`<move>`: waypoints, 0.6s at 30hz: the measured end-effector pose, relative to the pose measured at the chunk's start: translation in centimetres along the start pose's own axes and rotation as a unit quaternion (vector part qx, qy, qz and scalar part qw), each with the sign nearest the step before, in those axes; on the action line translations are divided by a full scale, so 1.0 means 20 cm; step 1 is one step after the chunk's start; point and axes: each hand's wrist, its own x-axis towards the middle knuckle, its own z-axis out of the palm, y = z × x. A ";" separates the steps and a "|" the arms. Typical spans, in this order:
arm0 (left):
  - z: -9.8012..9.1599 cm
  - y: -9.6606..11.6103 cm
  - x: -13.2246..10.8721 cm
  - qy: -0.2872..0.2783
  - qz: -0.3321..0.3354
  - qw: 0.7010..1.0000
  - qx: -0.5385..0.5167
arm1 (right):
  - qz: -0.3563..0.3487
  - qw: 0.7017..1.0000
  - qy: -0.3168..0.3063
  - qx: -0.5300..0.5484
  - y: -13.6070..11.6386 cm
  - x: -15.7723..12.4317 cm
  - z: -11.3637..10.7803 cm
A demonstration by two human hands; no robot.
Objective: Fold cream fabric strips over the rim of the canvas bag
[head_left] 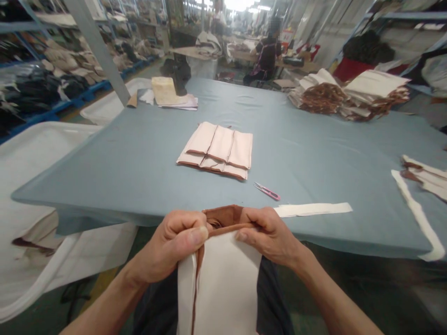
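Head view: the grey-blue table (pixel 139 158) stretched ahead of you. You held a white fabric piece (pixel 226 279), brown-lined, below the table's near edge over your lap. A pink folded stack (pixel 218 151) lay mid-table. Your left hand (pixel 174 244) was fisted, thumb pressing the brown top seam; your right hand (pixel 268 235) pinched the same edge, knuckles up. A white strip (pixel 312 209) lay near the edge, pink snips (pixel 267 191) just beyond.
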 end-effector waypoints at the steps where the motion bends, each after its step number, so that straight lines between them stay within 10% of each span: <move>1: -0.01 0.01 0.00 -0.015 0.009 1.000 0.011 | -0.008 1.000 0.001 -0.003 0.00 0.00 0.00; 11: -0.19 0.00 0.02 -0.056 0.007 0.996 -0.065 | -0.083 0.988 0.064 -0.110 -0.01 -0.12 -0.15; 18: -0.13 0.02 -0.01 -0.081 0.044 0.989 -0.112 | -0.090 0.986 0.086 -0.112 0.07 -0.16 -0.15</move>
